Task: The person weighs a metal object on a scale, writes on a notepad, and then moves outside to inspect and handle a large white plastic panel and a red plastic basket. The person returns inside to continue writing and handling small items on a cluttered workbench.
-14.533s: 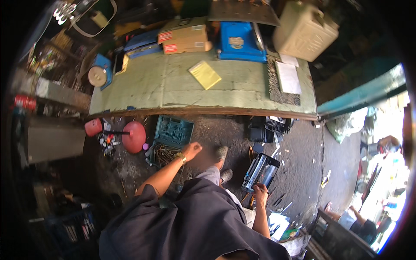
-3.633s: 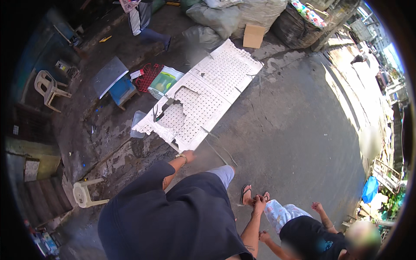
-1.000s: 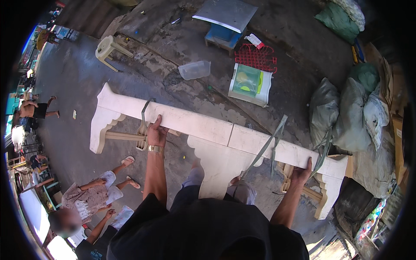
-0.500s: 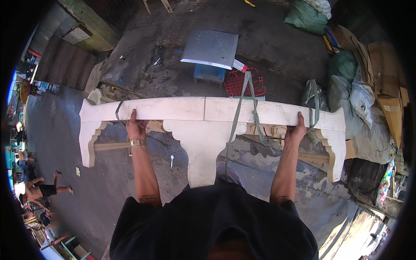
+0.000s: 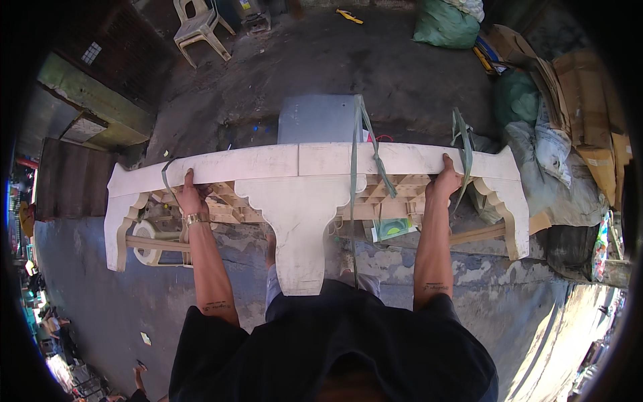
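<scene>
I hold a long white plastic furniture piece [image 5: 295, 201] on its side, with scalloped legs, a wide middle leg and a beige ribbed underside. My left hand [image 5: 193, 193] grips its long rail left of the middle leg, thumb on the face and fingers behind it, beside a dark strap [image 5: 166, 179]. My right hand [image 5: 443, 179] grips the rail right of the middle leg in the same way. Loose grey-green straps [image 5: 378, 164] hang over the rail near my right hand and the middle. A watch is on my left wrist.
Beyond it lie a metal sheet [image 5: 315, 117] and a green-lidded box [image 5: 392, 229], partly hidden. A plastic chair [image 5: 199, 28] stands at the back. Sacks [image 5: 516, 94] and cardboard [image 5: 583, 100] pile at the right. A wooden board [image 5: 70, 181] leans at left; people [image 5: 57, 328] are at lower left.
Since a second ago the white piece has swung level and moved slightly left and up in view, both hands keeping hold. The surroundings have shifted as I turned; the nearby people moved toward the left rim.
</scene>
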Action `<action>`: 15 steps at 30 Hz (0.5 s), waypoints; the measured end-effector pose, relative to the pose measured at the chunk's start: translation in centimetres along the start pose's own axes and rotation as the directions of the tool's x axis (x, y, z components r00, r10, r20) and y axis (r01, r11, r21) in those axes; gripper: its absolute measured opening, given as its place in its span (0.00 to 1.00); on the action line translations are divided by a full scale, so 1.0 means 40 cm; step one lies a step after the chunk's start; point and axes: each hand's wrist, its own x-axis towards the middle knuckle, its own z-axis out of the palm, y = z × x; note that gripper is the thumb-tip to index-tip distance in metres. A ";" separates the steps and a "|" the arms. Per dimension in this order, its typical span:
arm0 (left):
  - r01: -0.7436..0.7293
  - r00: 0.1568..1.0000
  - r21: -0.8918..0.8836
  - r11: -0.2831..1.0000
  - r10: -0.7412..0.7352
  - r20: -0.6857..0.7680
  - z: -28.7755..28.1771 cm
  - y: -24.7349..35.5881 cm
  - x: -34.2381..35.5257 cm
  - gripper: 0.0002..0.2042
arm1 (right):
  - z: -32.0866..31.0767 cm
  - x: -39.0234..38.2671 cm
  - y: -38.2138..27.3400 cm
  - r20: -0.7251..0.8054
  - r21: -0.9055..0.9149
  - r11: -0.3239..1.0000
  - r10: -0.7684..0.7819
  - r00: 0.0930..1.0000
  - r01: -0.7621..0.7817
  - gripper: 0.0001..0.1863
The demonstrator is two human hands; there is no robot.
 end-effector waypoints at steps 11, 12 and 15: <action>0.279 0.954 0.023 0.960 -0.280 0.105 0.299 -0.107 0.369 0.14 | 0.267 0.165 0.122 -0.206 -0.188 0.970 -0.189 0.960 0.151 0.21; 0.315 0.940 0.056 0.947 -0.320 0.123 0.330 -0.102 0.413 0.14 | 0.305 0.184 0.136 -0.260 -0.224 0.969 -0.165 0.951 0.107 0.21; 0.384 0.909 0.068 0.921 -0.389 0.147 0.410 -0.111 0.544 0.15 | 0.436 0.252 0.187 -0.293 -0.362 0.932 -0.110 0.950 -0.004 0.17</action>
